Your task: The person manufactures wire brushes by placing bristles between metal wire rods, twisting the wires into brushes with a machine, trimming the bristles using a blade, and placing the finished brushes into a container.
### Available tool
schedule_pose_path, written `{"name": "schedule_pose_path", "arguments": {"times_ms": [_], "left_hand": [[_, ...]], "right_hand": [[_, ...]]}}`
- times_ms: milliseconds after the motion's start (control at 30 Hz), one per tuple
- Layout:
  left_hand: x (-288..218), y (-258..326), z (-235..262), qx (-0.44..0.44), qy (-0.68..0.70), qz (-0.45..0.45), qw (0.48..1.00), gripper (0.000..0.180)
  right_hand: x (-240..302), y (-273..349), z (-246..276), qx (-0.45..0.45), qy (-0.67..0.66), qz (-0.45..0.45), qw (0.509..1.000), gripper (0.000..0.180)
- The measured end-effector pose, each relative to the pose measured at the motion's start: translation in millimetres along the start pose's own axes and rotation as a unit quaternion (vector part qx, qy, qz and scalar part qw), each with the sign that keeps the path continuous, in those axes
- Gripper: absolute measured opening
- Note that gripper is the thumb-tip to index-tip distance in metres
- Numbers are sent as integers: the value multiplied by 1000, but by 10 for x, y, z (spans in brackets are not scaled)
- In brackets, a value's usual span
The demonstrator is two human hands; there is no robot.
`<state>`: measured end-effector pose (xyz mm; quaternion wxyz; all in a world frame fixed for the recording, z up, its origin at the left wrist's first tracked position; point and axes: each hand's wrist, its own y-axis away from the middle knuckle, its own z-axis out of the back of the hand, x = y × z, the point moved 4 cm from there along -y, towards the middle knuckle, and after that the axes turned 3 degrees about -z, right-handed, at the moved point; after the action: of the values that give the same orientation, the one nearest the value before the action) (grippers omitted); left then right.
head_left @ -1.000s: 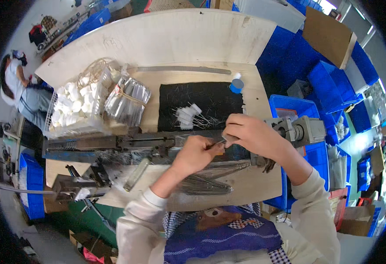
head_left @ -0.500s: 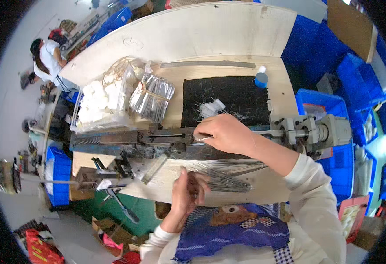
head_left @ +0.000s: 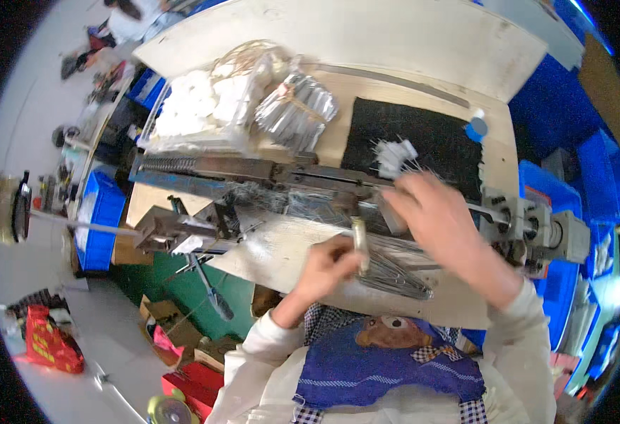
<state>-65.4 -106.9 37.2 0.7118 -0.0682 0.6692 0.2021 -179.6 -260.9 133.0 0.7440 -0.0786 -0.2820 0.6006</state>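
A long metal bench machine [head_left: 253,169] runs across the table, with a coil spring at its left end. From its middle a short brass-coloured lever handle [head_left: 360,237] points toward me. My left hand [head_left: 328,267] is closed around the lower end of that handle, thumb against it. Over the machine, right of the lever, is my right hand [head_left: 441,219], its fingers bent downward beside a flat metal piece [head_left: 393,215]. Motion smears those fingers, so whatever they hold is hidden. A bundle of thin metal wires [head_left: 398,275] lies near the table's front edge, below the machine.
Behind the machine stand a basket of white pieces [head_left: 190,106] and a banded bundle of silvery strips [head_left: 296,113]. Small white wired pieces [head_left: 395,155] lie on a black mat [head_left: 430,134], near a blue-and-white bottle [head_left: 476,127]. Blue bins [head_left: 550,184] stand at right.
My left hand has risen from the table front to the lever, which now points toward me instead of leftward. The right hand has shifted right. The whole view has swung left.
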Motion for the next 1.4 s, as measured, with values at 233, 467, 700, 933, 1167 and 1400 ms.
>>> {"name": "schedule_pose_path", "arguments": {"times_ms": [233,467,700,933,1167,1400], "left_hand": [[520,397,1295,-370,239,79,894,33],[608,256,961,-393,379,-34,837,23],[-493,-77,-537,64,275,-83,956,20],[-383,-593,-1011,40,359,133,923,29],[-339,-571,-950,-102,333,9,937,27],[-355,-526,-943,-119,356,45,926,30]], "right_hand": [[-564,782,-538,137,174,-258,940,31],[-822,960,-474,188,101,-250,944,24],[-53,861,724,41,-59,-242,967,16],[-209,892,1008,-76,-50,-290,953,10],[-516,49,221,36,-7,-119,992,17],[-603,17,171,215,-242,-209,923,27]]}}
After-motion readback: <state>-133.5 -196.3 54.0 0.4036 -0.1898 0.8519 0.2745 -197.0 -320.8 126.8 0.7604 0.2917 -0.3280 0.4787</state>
